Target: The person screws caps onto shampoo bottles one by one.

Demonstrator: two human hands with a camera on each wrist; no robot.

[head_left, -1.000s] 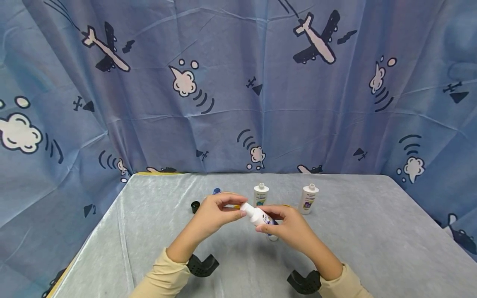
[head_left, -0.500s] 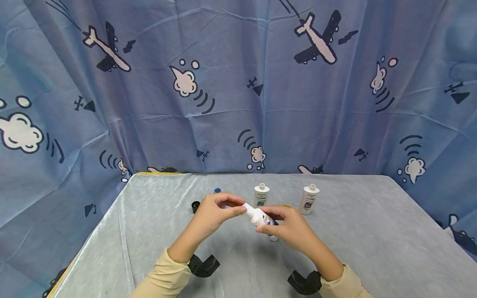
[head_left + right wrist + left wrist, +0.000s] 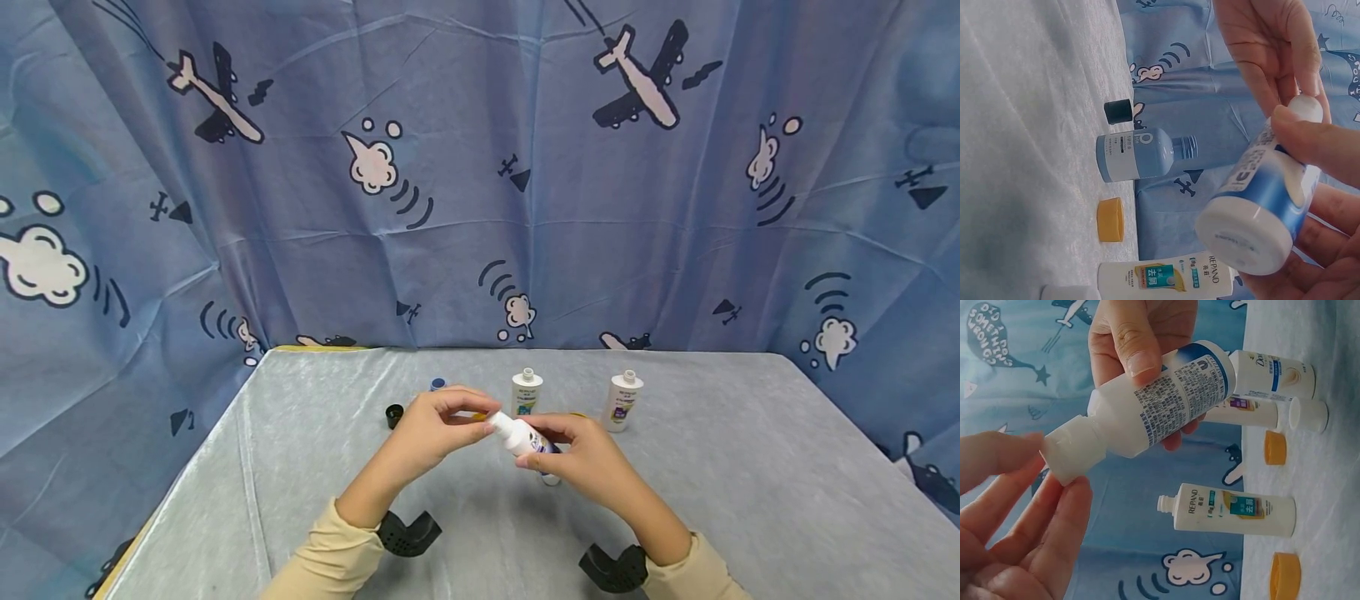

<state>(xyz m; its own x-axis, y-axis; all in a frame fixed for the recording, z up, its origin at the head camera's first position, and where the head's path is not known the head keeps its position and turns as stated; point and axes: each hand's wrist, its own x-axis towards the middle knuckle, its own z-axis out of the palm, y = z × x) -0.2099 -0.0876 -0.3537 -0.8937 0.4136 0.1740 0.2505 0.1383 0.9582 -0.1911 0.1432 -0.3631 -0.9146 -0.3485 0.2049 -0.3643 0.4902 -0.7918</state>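
Observation:
Above the table, my right hand (image 3: 583,457) grips a small white-and-blue lotion bottle (image 3: 1160,403), tilted with its top toward the left. The thumb and fingertips of my left hand (image 3: 429,429) pinch its white cap (image 3: 1074,449), which sits at the bottle's neck. Fine print covers the label side seen in the left wrist view. The bottle's white base (image 3: 1244,234) faces the right wrist camera. Behind the hands stands an uncapped white REPAND bottle (image 3: 526,392) with a green label patch.
Another white bottle (image 3: 622,402), purple-marked, stands uncapped to the right. A blue bottle (image 3: 1138,154) and a black cap (image 3: 393,416) are at the left. Yellow caps (image 3: 1275,447) (image 3: 1110,220), a loose white cap (image 3: 1309,414) and a Dove bottle (image 3: 1272,376) also stand on the table.
My left fingers shift slightly around the cap, moving back and forth, and a yellow cap behind them is hidden, then shows again. My right hand and the bottle stay nearly still.

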